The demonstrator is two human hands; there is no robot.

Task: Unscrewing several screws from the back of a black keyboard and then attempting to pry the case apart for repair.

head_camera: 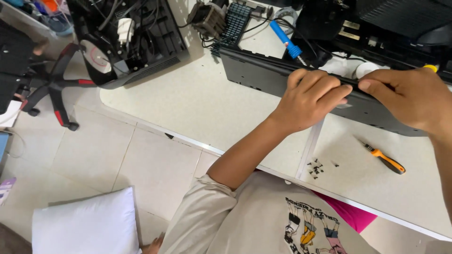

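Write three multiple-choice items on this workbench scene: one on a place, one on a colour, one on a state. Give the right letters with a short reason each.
1. Where do the small black screws lie?
A. on the floor
B. on the white table, left of the small screwdriver
C. on the white pillow

2. What colour is the small screwdriver's handle?
A. orange and black
B. green
C. white

3. What are both hands doing?
A. resting flat on the table
B. holding the pillow
C. gripping the upper edge of the dark laptop case

Key: 1 B, the screws sit in a cluster on the tabletop; 2 A, the handle shows orange with black; 3 C, the left hand and right hand curl fingers over the case's edge.
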